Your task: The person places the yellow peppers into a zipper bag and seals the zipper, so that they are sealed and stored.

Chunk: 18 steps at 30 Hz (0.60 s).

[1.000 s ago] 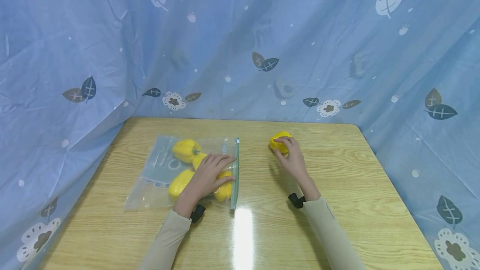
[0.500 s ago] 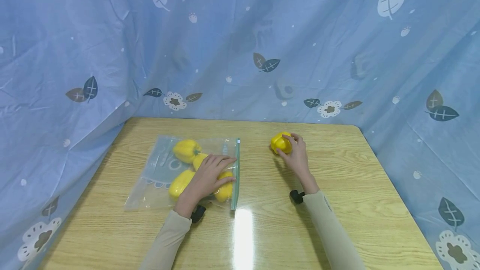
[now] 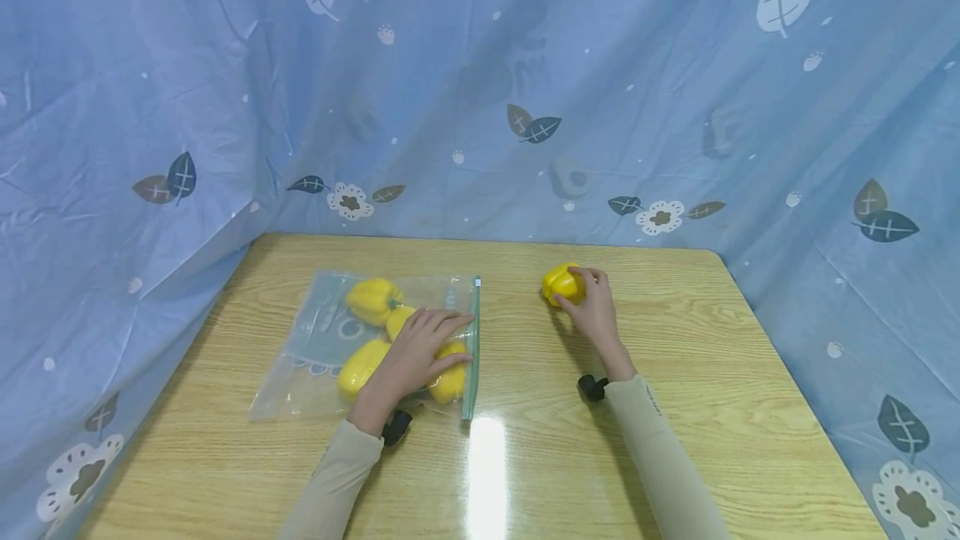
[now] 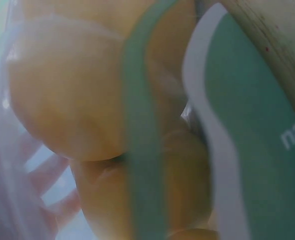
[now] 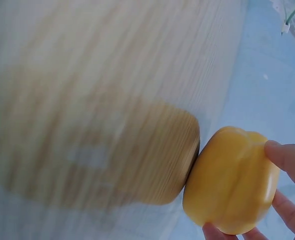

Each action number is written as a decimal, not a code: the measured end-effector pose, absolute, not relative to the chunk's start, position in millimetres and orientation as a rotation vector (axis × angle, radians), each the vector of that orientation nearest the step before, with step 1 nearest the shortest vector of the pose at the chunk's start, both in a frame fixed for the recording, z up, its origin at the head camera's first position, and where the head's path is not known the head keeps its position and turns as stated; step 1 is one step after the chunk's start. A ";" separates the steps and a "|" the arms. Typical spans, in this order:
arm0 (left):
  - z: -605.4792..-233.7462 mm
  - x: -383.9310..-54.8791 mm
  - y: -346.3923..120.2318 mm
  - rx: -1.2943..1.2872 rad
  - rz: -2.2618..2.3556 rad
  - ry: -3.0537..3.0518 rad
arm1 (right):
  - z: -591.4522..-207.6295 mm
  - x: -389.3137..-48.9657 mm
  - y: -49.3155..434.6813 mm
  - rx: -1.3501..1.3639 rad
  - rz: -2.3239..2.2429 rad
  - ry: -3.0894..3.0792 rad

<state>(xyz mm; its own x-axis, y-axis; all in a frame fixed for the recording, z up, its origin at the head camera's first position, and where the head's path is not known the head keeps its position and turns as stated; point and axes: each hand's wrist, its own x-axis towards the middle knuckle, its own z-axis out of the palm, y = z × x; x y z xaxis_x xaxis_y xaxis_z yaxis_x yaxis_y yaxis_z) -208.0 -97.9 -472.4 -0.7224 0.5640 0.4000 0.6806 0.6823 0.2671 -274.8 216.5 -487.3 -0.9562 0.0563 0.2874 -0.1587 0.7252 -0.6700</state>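
Note:
A clear zip bag (image 3: 300, 390) with a green zip edge (image 3: 472, 386) lies on the left part of the table. Several yellow bell peppers (image 3: 372, 301) show through its plastic. Across the bag rests my left hand (image 3: 408, 361), its fingers spread over the peppers and reaching toward the zip edge. In the left wrist view, the green strip (image 4: 142, 125) crosses in front of the peppers, and some fingers appear blurred through plastic. My right hand (image 3: 597, 315) grips a single yellow bell pepper (image 5: 230, 180) between thumb and fingers, at the table's back right.
The wooden table (image 3: 712, 407) extends to the right of the bag and toward the front. A blue patterned curtain (image 3: 450, 65) encloses its back and sides. Bright glare (image 3: 486, 473) marks the front middle of the tabletop.
My right hand has shifted slightly to the right around the loose pepper, whose visible side has turned a little. The left hand and the bag stay in place.

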 end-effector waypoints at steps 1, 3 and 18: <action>-472.2 -207.9 -97.9 -0.991 -0.580 -2.610 | -487.2 -274.5 216.7 0.086 1.059 -2.638; -471.9 -207.9 -97.8 -0.992 -0.574 -2.613 | -486.3 -273.7 216.8 0.089 1.060 -2.632; -470.7 -207.0 -96.9 -0.989 -0.580 -2.613 | -484.7 -263.1 211.5 0.095 1.168 -2.592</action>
